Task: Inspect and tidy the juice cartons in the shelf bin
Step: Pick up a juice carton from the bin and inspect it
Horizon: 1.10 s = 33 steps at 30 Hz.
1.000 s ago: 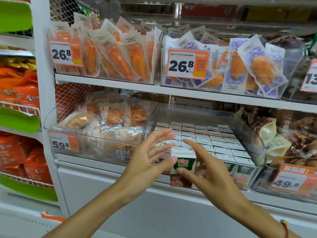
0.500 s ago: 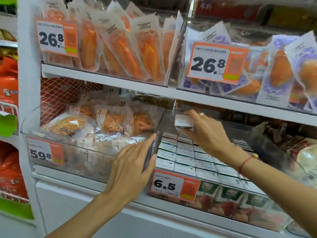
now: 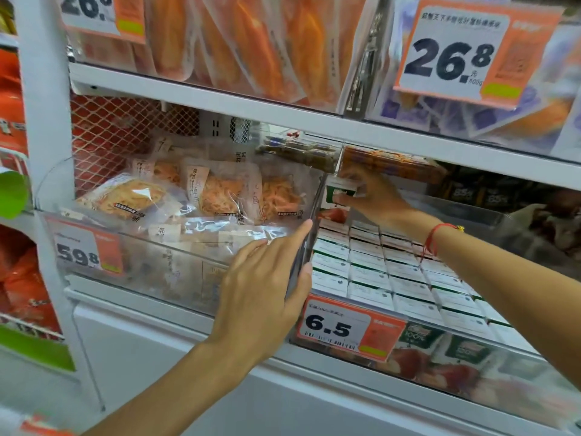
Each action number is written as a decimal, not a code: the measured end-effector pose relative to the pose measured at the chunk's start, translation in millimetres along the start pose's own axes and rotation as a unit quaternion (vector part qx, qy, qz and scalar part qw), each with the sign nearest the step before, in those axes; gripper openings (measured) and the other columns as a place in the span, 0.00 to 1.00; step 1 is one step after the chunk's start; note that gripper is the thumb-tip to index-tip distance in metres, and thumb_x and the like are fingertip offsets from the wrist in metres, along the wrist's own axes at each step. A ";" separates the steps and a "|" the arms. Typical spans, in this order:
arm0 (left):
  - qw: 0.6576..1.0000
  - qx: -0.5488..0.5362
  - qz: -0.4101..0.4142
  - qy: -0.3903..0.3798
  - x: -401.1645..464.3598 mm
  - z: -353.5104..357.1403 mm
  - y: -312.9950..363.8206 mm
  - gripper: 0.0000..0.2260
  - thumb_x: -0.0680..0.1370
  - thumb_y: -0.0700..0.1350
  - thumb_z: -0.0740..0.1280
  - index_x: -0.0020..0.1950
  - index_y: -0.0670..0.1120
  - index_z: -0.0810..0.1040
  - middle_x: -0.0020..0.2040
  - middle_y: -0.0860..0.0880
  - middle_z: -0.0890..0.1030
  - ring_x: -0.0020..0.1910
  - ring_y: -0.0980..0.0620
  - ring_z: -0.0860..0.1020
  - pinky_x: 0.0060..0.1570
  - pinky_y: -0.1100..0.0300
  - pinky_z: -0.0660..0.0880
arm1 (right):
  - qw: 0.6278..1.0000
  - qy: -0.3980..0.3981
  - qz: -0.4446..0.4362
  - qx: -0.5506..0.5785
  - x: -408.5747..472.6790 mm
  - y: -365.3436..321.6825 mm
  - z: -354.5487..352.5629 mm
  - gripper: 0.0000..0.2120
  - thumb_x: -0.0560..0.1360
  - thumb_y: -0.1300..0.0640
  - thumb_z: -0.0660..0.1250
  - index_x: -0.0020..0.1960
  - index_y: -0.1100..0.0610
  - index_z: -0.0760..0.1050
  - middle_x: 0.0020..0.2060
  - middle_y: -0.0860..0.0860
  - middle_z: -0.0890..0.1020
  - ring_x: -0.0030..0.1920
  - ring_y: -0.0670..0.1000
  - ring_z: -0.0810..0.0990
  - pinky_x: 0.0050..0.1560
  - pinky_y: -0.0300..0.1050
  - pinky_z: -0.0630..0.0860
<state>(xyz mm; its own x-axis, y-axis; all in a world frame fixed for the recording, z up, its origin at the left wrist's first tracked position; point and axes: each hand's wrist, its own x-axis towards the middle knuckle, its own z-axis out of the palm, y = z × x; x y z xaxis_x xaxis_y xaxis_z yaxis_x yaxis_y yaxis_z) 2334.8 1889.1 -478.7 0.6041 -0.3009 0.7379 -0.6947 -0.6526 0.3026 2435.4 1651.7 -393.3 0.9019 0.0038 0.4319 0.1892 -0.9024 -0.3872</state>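
Right hand (image 3: pixel 374 196) pinched a juice carton (image 3: pixel 338 191) at bin's (image 3: pixel 309 247) back; left hand (image 3: pixel 267 278) flat on divider. Carton might slip, toppling rows below grip.

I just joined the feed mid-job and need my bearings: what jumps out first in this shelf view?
The right hand holds one juice carton at the back left of the clear bin, above tight rows of cartons. The left hand rests on the bin's left wall. An orange 6.5 price tag hangs on the bin front, and a big 26.8 tag sits on the shelf above.
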 end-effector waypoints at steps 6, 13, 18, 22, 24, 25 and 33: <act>1.000 -0.001 0.002 0.016 -0.1 0.7 0.4 0.22 0.80 0.50 0.56 0.73 0.46 0.70 0.52 0.53 0.83 0.50 0.54 0.79 0.61 0.61 0.64 | 0.993 -0.107 0.046 -0.024 -10.2 16.1 4.0 0.20 0.77 0.52 0.69 0.67 0.57 0.73 0.65 0.53 0.76 0.61 0.50 0.75 0.54 0.36 0.68; 1.000 0.002 0.006 0.009 -0.4 -0.1 0.9 0.22 0.80 0.50 0.55 0.73 0.45 0.70 0.53 0.53 0.83 0.50 0.53 0.80 0.61 0.60 0.64 | 0.981 -0.155 0.068 -0.090 -19.5 23.7 19.1 0.19 0.83 0.50 0.55 0.73 0.50 0.68 0.72 0.52 0.68 0.71 0.55 0.67 0.70 0.45 0.61; 1.000 0.004 0.007 -0.001 -0.8 -1.3 0.4 0.22 0.81 0.50 0.54 0.73 0.45 0.69 0.55 0.51 0.83 0.52 0.52 0.80 0.62 0.61 0.63 | 0.980 -0.158 0.077 -0.092 -31.1 18.2 8.7 0.20 0.82 0.49 0.58 0.73 0.49 0.67 0.74 0.49 0.68 0.72 0.54 0.67 0.72 0.48 0.61; 0.999 -0.008 -0.006 -0.049 -0.8 -6.2 -0.3 0.22 0.83 0.54 0.52 0.77 0.50 0.62 0.64 0.53 0.79 0.60 0.54 0.76 0.64 0.64 0.60 | 0.983 -0.158 0.005 -0.098 -66.7 -4.9 -20.9 0.18 0.80 0.49 0.62 0.70 0.50 0.71 0.70 0.49 0.72 0.69 0.51 0.70 0.71 0.47 0.65; 0.997 -0.020 -0.015 -0.070 -0.1 -9.5 -1.6 0.23 0.84 0.55 0.53 0.78 0.53 0.59 0.69 0.54 0.74 0.65 0.56 0.71 0.65 0.65 0.58 | 0.980 -0.162 -0.035 -0.109 -98.8 -15.3 -34.8 0.16 0.80 0.48 0.62 0.66 0.49 0.75 0.67 0.46 0.76 0.66 0.48 0.73 0.67 0.47 0.70; 0.997 -0.021 -0.017 -0.078 0.6 -11.4 -1.6 0.23 0.83 0.55 0.53 0.79 0.53 0.57 0.71 0.54 0.72 0.67 0.57 0.69 0.67 0.65 0.56 | 0.979 -0.166 -0.043 -0.107 -116.2 -18.9 -40.0 0.15 0.80 0.47 0.62 0.65 0.48 0.76 0.66 0.45 0.76 0.65 0.47 0.74 0.65 0.46 0.71; 0.991 0.015 -0.043 -0.127 -20.5 -21.3 31.8 0.23 0.82 0.57 0.52 0.78 0.59 0.57 0.80 0.56 0.50 0.78 0.54 0.53 0.74 0.58 0.55 | 0.975 -0.208 -0.051 -0.064 -155.6 -37.4 -65.3 0.15 0.75 0.44 0.69 0.58 0.49 0.82 0.59 0.45 0.81 0.58 0.45 0.77 0.56 0.43 0.74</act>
<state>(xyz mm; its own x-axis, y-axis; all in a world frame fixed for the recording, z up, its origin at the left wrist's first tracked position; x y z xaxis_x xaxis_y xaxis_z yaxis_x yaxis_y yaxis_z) 2292.1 1889.3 -471.3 0.7417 -0.4058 0.5340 -0.6269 -0.7025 0.3370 2262.7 1656.7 -392.9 0.9653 0.2468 0.0855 0.2604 -0.9344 -0.2429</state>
